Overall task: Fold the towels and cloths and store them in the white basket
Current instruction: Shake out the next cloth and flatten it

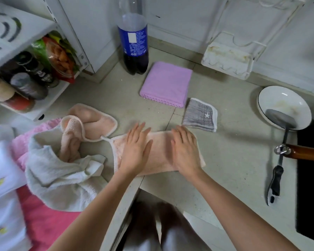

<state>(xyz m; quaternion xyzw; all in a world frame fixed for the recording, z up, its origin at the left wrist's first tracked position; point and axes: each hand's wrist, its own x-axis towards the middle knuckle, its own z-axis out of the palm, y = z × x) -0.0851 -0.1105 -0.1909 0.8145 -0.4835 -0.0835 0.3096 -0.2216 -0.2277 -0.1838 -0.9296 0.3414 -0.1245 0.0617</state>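
Both hands, left (pixel 137 151) and right (pixel 184 151), fingers flat on the peach cloth (pixel 160 154). Purple towel (pixel 167 83) and grey cloth (pixel 200 115) beyond them look folded. The heap (pixel 62 160) left of them isn't, nothing's basketed.

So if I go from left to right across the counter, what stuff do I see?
Spice rack → crumpled white towel → left hand → right hand → grey star cloth → spatula

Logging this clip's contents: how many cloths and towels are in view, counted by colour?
Purple, folded: 1
Grey with a star, folded: 1
Peach: 2, one flat under both hands, one loose in the pile
White, crumpled: 1
Pink, under the pile: 1, possibly more
Total: 6 visible
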